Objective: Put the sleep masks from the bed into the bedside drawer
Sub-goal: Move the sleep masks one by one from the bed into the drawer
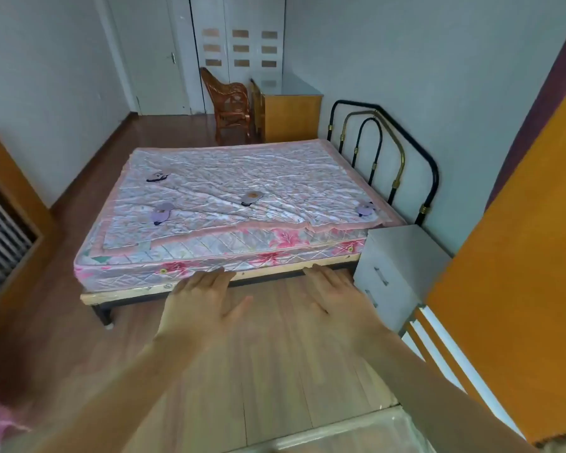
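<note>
Wooden flooring runs up to a bed (209, 256) with a pink floral quilt. 4 sleep masks lie spread apart on it: far left (156, 176), near left (161, 212), middle (251, 198), and right edge (365, 208) nearest the white bedside drawer unit (396, 273), both drawers closed. Left hand (203, 302) and right hand (337, 297) hover flat, fingers spread, empty.
</note>
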